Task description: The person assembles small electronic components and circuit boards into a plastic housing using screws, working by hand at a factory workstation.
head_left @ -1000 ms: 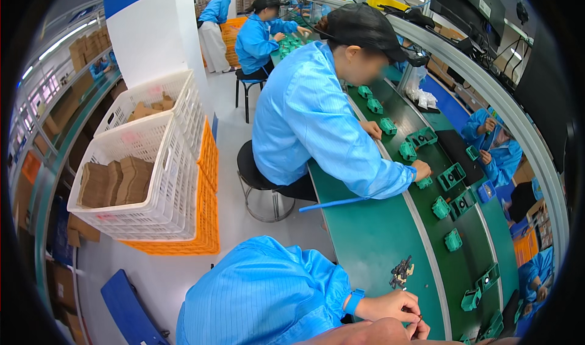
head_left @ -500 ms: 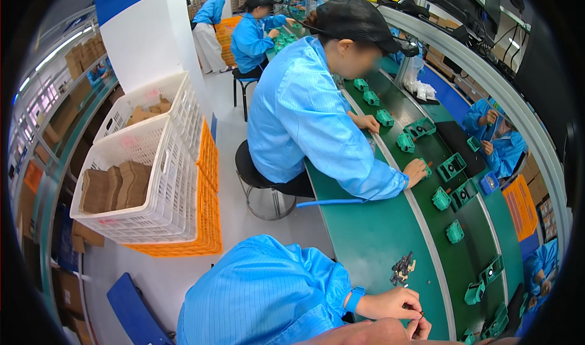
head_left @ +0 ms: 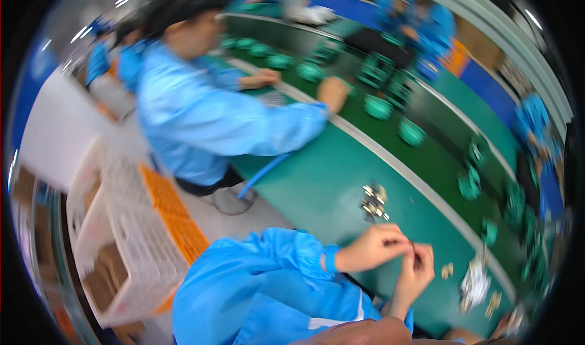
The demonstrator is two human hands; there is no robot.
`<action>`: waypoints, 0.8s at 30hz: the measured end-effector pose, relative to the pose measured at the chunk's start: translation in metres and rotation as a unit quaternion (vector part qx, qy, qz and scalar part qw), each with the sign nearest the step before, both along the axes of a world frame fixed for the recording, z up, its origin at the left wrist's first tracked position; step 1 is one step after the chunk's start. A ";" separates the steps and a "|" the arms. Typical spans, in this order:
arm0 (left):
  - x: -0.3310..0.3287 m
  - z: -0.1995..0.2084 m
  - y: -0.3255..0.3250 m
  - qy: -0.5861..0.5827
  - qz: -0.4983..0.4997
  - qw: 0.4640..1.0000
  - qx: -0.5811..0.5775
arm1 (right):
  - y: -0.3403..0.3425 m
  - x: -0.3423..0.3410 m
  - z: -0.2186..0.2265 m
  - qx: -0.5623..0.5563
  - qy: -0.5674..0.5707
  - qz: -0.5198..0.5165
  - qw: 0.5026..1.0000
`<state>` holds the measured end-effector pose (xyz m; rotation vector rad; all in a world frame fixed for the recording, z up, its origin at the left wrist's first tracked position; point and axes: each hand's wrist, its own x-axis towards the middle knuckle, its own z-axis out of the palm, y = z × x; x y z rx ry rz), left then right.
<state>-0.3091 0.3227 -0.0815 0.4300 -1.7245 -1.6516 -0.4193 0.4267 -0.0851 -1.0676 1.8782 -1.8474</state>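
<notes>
In front of my chest, above the green table edge, both my hands meet at the fingertips. My left hand [head_left: 373, 248], with a blue band [head_left: 331, 259] at its wrist, pinches something small and dark, too small and blurred to name. Against it, the thumb and fingers of my right hand [head_left: 417, 273] are closed too; what they hold, if anything, is hidden. Just beyond my left hand lies a small pile of dark and brass-coloured metal parts [head_left: 374, 202]. To the right of my hands are a few small brass-coloured pieces [head_left: 447, 271] and a heap of silvery parts [head_left: 475, 284].
A conveyor belt [head_left: 436, 171] carrying several green plastic housings [head_left: 412, 132] runs past the green table [head_left: 317, 180]. On my left a co-worker in blue [head_left: 201, 113] reaches onto the belt. White crates [head_left: 128, 193] stand at the left. Other people work across the belt.
The view has swung to the right, bringing the brass and silvery parts into sight. My hands appear higher in the picture, fingertips still together. The co-worker appears farther left.
</notes>
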 end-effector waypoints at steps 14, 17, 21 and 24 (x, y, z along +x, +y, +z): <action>-0.042 -0.035 -0.021 -0.016 -0.061 0.988 0.142 | -0.005 -0.065 0.016 0.150 0.124 0.053 0.980; -0.045 -0.042 -0.028 0.003 -0.047 0.974 0.220 | -0.030 -0.146 -0.006 0.180 0.196 -0.050 0.963; -0.046 -0.049 -0.029 0.040 -0.078 0.964 0.252 | -0.071 -0.258 -0.051 0.214 0.320 -0.212 0.898; -0.049 -0.051 -0.031 0.036 -0.063 0.964 0.254 | -0.096 -0.299 -0.067 0.218 0.410 -0.300 0.833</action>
